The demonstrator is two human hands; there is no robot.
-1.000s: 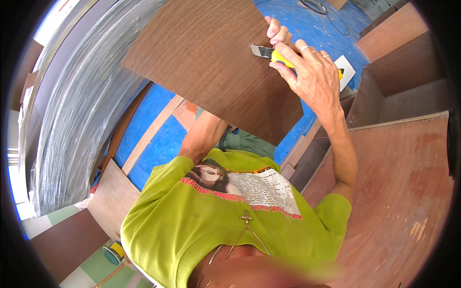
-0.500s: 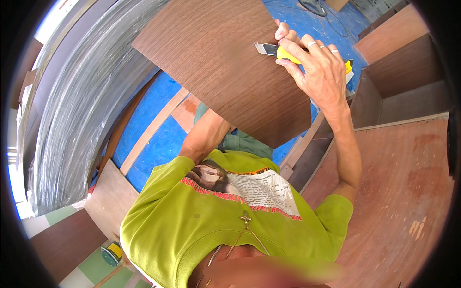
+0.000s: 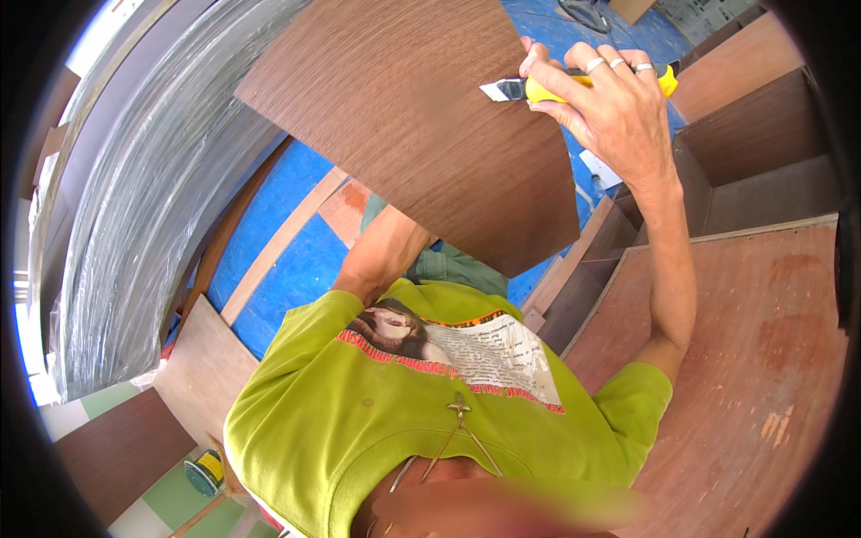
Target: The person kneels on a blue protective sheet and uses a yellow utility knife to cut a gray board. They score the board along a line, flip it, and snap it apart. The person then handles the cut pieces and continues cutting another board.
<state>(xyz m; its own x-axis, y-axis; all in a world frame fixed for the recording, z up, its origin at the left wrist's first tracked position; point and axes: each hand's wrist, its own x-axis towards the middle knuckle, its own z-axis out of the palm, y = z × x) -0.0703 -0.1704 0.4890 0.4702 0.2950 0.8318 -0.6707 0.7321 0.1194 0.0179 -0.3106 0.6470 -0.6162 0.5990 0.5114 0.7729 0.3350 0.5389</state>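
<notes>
A brown wood-grain panel (image 3: 421,125) is held up in front of my chest, tilted. My left forearm passes beneath it, so most of that hand is hidden. At the panel's upper right edge, fingertips that appear to belong to my left hand (image 3: 534,57) curl over the rim. Over the right edge, my right hand (image 3: 619,117) is wrapped round a yellow and black utility knife (image 3: 546,89). Its pale blade points left, over the panel's face; whether it touches the surface I cannot tell.
Plastic-wrapped sheets (image 3: 161,197) stand along the left. Open wooden cabinet boxes (image 3: 762,134) and a large reddish-brown board (image 3: 726,359) are on the right. Wooden strips (image 3: 282,242) lie across the blue floor covering (image 3: 291,291). A green and yellow round container (image 3: 205,472) sits at lower left.
My right hand and the knife have moved right, drawing the blade slightly rightward over the panel. The panel has shifted a little, and the left forearm looks nearly unmoved.
</notes>
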